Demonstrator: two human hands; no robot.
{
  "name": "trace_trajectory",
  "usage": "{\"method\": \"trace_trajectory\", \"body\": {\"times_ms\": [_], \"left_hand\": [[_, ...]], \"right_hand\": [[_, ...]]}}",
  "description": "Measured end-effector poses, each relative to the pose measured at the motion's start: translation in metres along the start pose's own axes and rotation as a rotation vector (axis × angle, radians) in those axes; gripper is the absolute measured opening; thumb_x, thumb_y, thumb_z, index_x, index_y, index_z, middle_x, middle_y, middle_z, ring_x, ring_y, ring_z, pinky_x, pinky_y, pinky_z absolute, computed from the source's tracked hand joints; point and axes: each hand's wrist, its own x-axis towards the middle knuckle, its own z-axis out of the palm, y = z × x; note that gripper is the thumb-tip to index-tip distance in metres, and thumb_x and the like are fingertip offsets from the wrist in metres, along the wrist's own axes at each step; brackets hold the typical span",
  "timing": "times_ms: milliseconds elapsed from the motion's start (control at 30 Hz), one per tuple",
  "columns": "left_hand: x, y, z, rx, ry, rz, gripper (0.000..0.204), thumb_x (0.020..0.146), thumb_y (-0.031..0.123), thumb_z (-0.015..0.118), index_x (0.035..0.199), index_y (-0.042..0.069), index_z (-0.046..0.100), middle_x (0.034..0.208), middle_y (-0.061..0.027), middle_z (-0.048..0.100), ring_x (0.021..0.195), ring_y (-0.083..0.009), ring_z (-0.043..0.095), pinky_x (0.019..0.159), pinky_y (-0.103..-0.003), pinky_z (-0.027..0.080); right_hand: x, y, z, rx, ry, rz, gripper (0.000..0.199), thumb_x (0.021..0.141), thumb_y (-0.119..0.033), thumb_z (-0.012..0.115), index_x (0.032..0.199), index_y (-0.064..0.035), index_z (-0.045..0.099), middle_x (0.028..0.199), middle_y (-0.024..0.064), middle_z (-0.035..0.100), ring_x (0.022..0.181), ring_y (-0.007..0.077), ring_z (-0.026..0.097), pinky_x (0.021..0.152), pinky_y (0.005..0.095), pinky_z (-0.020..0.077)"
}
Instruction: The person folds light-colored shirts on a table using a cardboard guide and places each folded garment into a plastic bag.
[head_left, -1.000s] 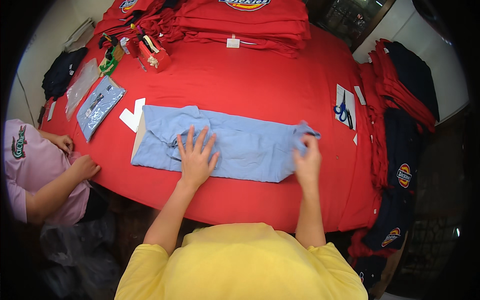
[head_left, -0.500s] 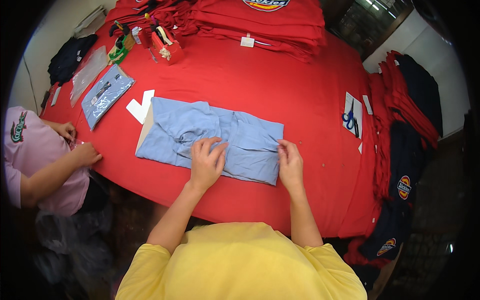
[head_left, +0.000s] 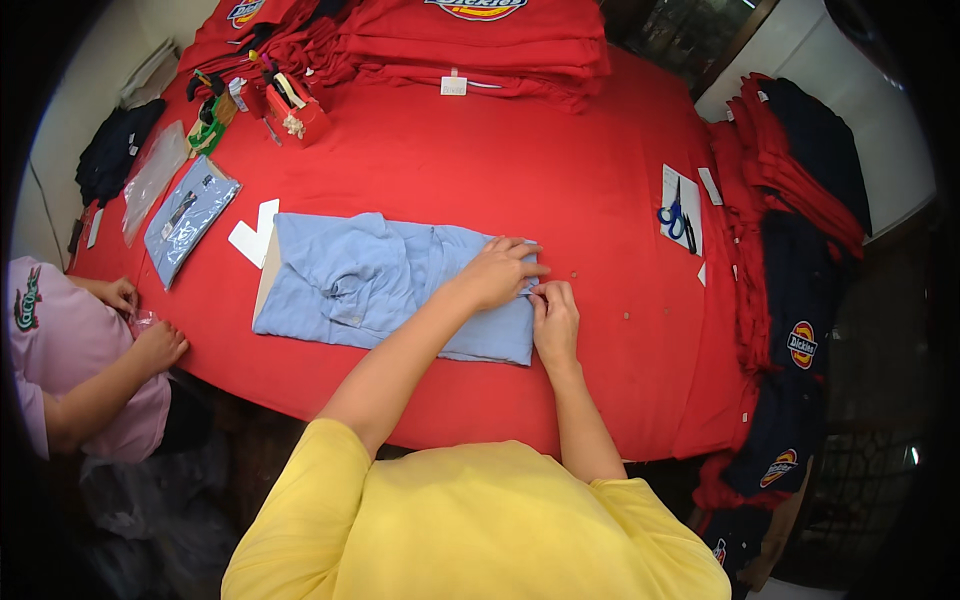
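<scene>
A light blue folded shirt [head_left: 390, 285] lies lengthwise across the red-covered table, its cloth wrinkled toward the left half. A strip of beige cardboard [head_left: 268, 283] shows at its left end. My left hand [head_left: 498, 273] rests on the shirt's right end, fingers stretched out and partly spread over the far corner. Just nearer to me, my right hand [head_left: 556, 320] pinches the shirt's right edge between thumb and fingers. The cloth right under both hands is partly hidden. White card pieces [head_left: 256, 234] lie beside the cardboard end.
A person in a pink shirt [head_left: 100, 350] sits at the left, hands at the table edge. A bagged blue shirt [head_left: 190, 220], a red tool holder [head_left: 300, 118] and stacked red garments [head_left: 480, 50] lie beyond. Blue-handled scissors [head_left: 673, 213] and garment piles [head_left: 800, 190] are at the right.
My left hand has moved from the shirt's middle to its right end, beside the right hand. The right hand remains at the right edge. The whole view has shifted slightly.
</scene>
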Motion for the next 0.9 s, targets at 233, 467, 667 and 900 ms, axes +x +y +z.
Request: {"method": "trace_trajectory", "body": {"times_ms": [233,467,667,900], "left_hand": [[0.026,-0.028,-0.009,-0.579,-0.318,-0.528,0.029,0.088,0.03,0.063,0.079,0.003,0.067,0.136,-0.0119,0.052,0.109,-0.0291,0.058,0.093,-0.034,0.045],[0.033,0.0,-0.029,-0.399,-0.309,-0.455,0.027,0.084,0.03,0.065,0.073,0.005,0.066,0.135,-0.0113,0.053,0.121,-0.0311,0.048,0.105,-0.044,0.032],[0.029,-0.014,-0.02,-0.481,-0.23,-0.435,0.029,0.084,0.036,0.064,0.086,0.008,0.068,0.129,-0.0097,0.059,0.129,-0.0327,0.043,0.107,-0.047,0.029],[0.032,-0.007,-0.037,-0.158,-0.385,-0.342,0.026,0.083,0.026,0.063,0.104,0.01,0.064,0.11,-0.0119,0.061,0.109,-0.0328,0.052,0.103,-0.044,0.033]], "right_hand": [[-0.009,-0.015,-0.022,0.018,0.012,-0.081,0.012,0.079,-0.003,0.069,0.088,-0.0003,0.06,0.092,0.0138,0.06,0.085,0.0342,0.059,0.073,0.0421,0.0484],[0.018,-0.015,-0.029,0.556,-0.156,0.506,0.021,0.088,-0.017,0.071,0.092,0.0004,0.06,0.087,0.0054,0.065,0.077,0.0155,0.062,0.072,0.0289,0.0489],[0.024,-0.001,-0.01,1.092,-0.441,0.782,0.018,0.091,-0.011,0.063,0.105,-0.0001,0.057,0.09,0.0053,0.065,0.084,0.0127,0.062,0.079,0.0283,0.0492],[0.013,0.002,-0.001,1.069,-0.285,0.668,0.01,0.091,-0.009,0.065,0.094,-0.0023,0.058,0.088,0.0033,0.062,0.08,0.0071,0.056,0.071,0.0226,0.0438]]}}
